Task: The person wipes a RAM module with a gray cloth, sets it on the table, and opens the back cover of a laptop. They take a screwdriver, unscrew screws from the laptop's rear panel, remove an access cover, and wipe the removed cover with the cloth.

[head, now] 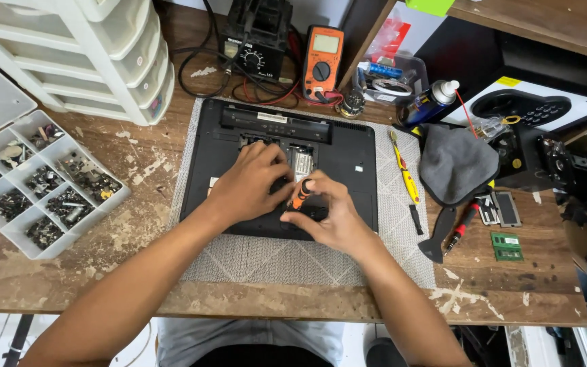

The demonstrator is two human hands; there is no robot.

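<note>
Two hands work on the upturned black laptop (287,170) beneath them on the counter (137,156), left hand (246,187) bracing with fingers spread, right hand (331,217) pinching an orange screwdriver (301,194), whose tilted tip could slip and strip a screw.

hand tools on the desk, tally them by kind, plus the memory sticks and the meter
Orange-and-black screwdriver held in the right hand: 1
Yellow-handled tool on the grey mat: 1
Red-and-black screwdriver on the wooden desk: 1
Black plastic pry tool: 1
Green memory sticks: 2
Orange multimeter: 1
Total: 7
</note>
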